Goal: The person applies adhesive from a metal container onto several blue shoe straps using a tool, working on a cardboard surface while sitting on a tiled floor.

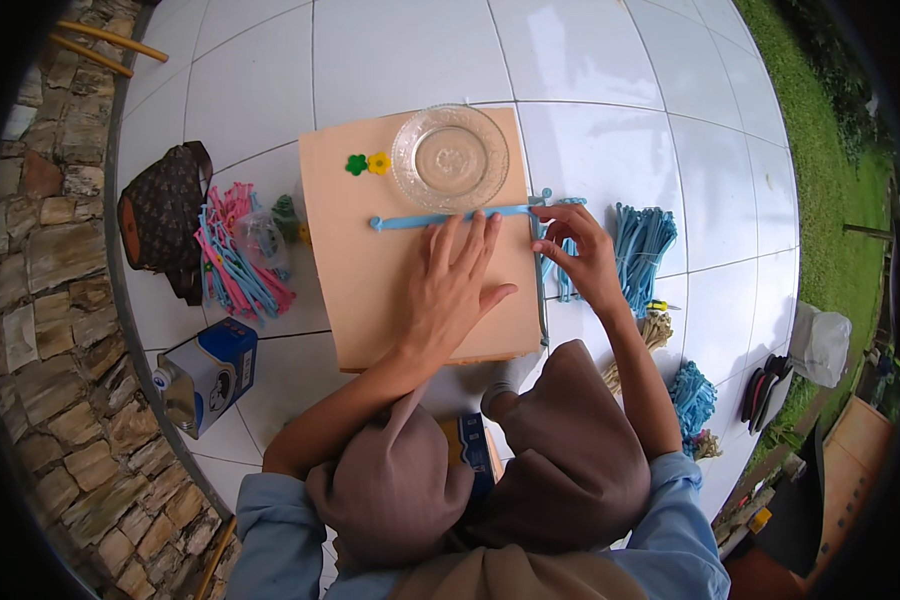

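a view looking straight down at a person sitting on a white tiled floor [610,90], with a flat tan board [370,290] lying in front of them. the left hand [448,290] lies flat and open on the board, fingers spread and pointing far, its fingertips pressing on a long light blue strip [420,219] that runs left to right across the far part of the board. it grips nothing; it only presses down. the right hand [582,255] is at the board's right edge, fingers curled and pinched on the right end of that strip, where a second blue strip [541,290] runs along the board's right edge toward the near side.

just beyond the strip, at the far edge of the board, stands a clear glass plate [450,158]. left of the plate lie a small green flower shape [356,164] and a small yellow flower shape [378,162], side by side and touching.

on the floor to the left of the board is a heap of pink and blue strips [232,262], and further left a brown patterned bag [165,215]. near left stands a blue and silver can [205,375]. to the right of the right hand lies a bundle of blue strips [642,245], with a tan bundle [650,335] and another blue bundle [692,398] nearer. a stone wall [40,300] edges the left, and grass [830,180] the right.
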`<state>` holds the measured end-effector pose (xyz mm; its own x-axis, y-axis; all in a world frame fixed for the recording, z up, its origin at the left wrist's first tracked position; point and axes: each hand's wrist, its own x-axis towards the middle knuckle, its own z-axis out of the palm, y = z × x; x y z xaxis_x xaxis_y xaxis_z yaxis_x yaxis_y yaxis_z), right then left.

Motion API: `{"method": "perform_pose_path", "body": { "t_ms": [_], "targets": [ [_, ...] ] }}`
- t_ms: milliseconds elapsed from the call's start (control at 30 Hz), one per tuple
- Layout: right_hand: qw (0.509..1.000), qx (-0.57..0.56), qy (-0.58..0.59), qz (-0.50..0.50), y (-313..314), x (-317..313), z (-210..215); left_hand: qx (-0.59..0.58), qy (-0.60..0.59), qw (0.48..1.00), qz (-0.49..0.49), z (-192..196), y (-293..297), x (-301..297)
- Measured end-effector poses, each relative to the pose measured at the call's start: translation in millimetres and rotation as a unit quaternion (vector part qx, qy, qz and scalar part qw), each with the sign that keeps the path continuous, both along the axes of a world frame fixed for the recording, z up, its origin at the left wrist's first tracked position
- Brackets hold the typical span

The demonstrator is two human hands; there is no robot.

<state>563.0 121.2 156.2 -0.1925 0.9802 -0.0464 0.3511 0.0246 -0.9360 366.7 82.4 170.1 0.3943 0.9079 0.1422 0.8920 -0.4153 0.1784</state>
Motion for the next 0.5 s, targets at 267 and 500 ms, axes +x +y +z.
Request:
{"method": "perform_pose_path", "body": {
  "t_ms": [267,500],
  "targets": [
    [0.995,0.06,-0.079,0.017,-3.6,2.0,3.6,0.001,-0.027,1.0,0.0,-0.8,1.1,-1.4],
    [0.938,0.264,-0.21,0.077,9.5,-4.6,15.3,-0.018,-0.098,0.995,0.004,-2.9,0.8,-2.3]
  ]
}}
